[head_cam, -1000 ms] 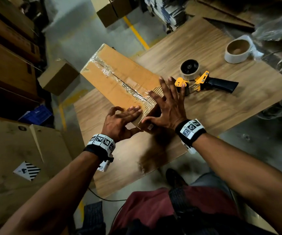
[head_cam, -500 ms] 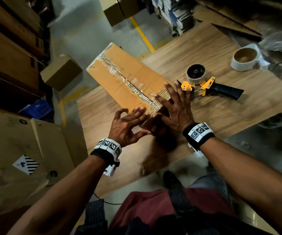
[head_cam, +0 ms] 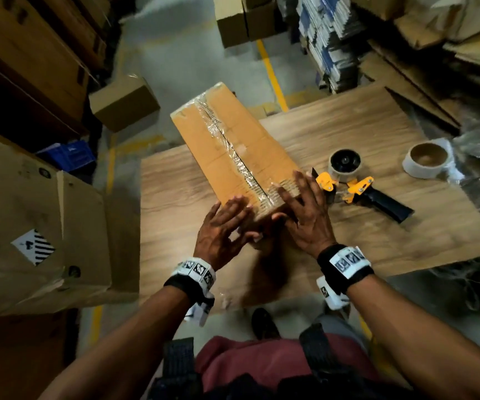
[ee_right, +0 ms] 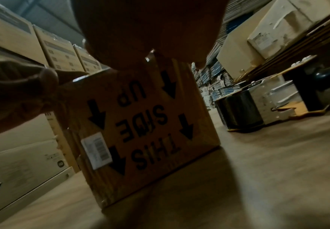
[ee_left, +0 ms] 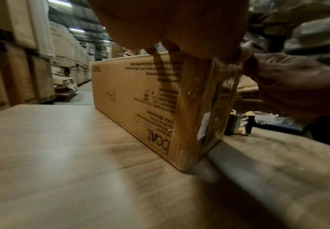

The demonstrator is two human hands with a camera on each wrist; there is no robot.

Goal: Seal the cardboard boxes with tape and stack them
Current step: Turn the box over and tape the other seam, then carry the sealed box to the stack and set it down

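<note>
Since a moment ago the cardboard box (head_cam: 234, 157) has swung round on the wooden surface (head_cam: 377, 157), so its long axis now runs from about 11 o'clock down to 5 o'clock, closer to straight away from the person than before, and both hands have slid with it to the near end. The left hand (head_cam: 221, 235) lies flat on the near left corner with fingers (head_cam: 237, 203) spread and straight, thumb wrapped down the end face; the right hand (head_cam: 308, 217) presses the near right corner the same way, fingers splayed over the clear tape (head_cam: 233, 151) that runs along the centre seam. Neither hand pinches anything. The box sits flat on the surface, far end jutting past the far edge toward 11 o'clock. That overhang is the first worry: a firm push forward while smoothing could tip it off to the floor. The tape looks wrinkled near the far end, so it may lift unless rubbed down. Printing on the near face reads upside down, so it may be getting sealed inverted. The tape dispenser (head_cam: 357, 186) lies just beside the right hand at 3 o'clock, its blade end nearest the knuckles; a sideways slip could catch skin.
</note>
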